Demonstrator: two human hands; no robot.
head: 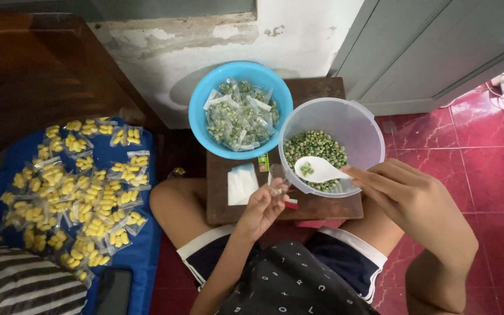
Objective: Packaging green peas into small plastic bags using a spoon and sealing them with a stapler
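Spoon [320,170] pinched by right hand [406,195] | left hand [262,208] pinches small bag [277,185] | blue bowl [200,105] behind

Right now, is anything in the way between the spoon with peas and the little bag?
Nothing visible. The white spoon in the right hand sits right beside the small clear bag held by the left hand.

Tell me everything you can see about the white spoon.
The white spoon looks like plastic, with a deep rounded bowl and a short handle. The right hand grips the handle end with its fingertips. The spoon lies roughly level, its bowl pointing left, over the near rim of the clear tub of green peas. A few green peas sit in its bowl. It is close to the small clear bag in the left hand.
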